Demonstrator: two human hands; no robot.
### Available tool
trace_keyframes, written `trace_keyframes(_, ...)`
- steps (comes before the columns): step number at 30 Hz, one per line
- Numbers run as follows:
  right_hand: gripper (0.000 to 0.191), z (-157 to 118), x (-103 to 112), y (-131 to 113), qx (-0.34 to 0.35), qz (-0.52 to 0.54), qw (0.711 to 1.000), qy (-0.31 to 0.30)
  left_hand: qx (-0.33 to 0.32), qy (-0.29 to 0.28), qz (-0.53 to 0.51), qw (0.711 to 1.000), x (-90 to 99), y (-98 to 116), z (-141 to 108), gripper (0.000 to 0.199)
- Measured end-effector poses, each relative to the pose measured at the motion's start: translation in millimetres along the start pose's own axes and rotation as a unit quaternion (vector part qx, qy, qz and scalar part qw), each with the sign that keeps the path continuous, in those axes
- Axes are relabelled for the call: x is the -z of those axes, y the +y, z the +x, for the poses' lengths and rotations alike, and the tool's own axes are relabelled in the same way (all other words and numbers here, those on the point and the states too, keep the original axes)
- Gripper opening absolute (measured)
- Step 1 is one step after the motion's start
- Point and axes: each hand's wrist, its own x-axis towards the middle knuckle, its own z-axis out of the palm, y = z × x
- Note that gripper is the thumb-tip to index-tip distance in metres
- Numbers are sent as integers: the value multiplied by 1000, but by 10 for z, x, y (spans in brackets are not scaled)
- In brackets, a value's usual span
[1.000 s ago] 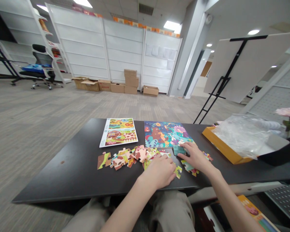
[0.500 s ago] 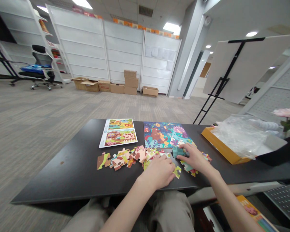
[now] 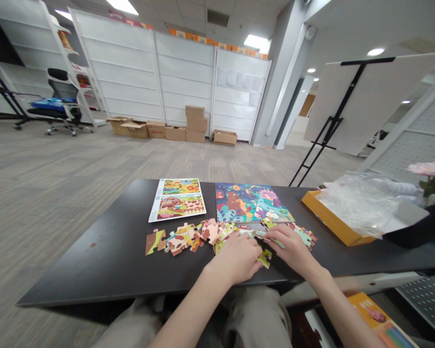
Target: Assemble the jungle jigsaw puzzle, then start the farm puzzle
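Loose jigsaw puzzle pieces (image 3: pixel 181 240) lie in a long heap across the black table. My left hand (image 3: pixel 239 256) rests over the middle of the heap, its fingers together and curled down; what lies beneath them is hidden. A green puzzle piece (image 3: pixel 266 257) sticks out beside its fingers. Just to the right, my right hand (image 3: pixel 289 247) pinches a pale puzzle piece (image 3: pixel 261 235) at its fingertips, close to the left hand. More colourful pieces (image 3: pixel 306 235) spread behind and right of the right hand. Beyond the heap lies a dark blue picture (image 3: pixel 252 200) of forest animals.
A white sheet with two farm and animal pictures (image 3: pixel 179 199) lies at the table's (image 3: pixel 105 251) far left. An orange box (image 3: pixel 339 224) holding clear plastic wrap (image 3: pixel 362 200) stands at the right, near a pink flower (image 3: pixel 429 167). Below the table edge is another orange box (image 3: pixel 379 316).
My right hand has let go of a teal piece, come down and towards the left hand, and now pinches a pale piece. The left hand has stayed in place.
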Motion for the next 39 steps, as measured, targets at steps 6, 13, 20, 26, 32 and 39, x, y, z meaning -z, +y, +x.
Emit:
trace_keyframes(6, 10, -44, -38, -45, -10, 33, 998, -60, 1, -20, -7, 1000, 65, 13, -8, 24)
trace_keyframes(13, 13, 47, 115, -8, -41, 43, 993, -104, -3, -14, -4, 1000, 39, 6, -9, 20)
trace_keyframes(20, 27, 188, 88, 478, -118, -83, 985, -99, -1, -16, 4, 1000, 60, 0, -10, 20)
trace_keyframes(26, 30, 215, 18, 599, -131, -102, 976, -142, -5, -6, 4, 1000, 19, -20, -11, 18)
trace_keyframes(32, 32, 210, 14, 691, -135, -63, 978, -145, -6, -6, 0, 1000, 7, -25, -11, 18)
trace_keyframes(39, 30, 276, 62, 706, -149, -19, 978, -142, 2, -24, 0, 1000, 65, -14, -11, 19)
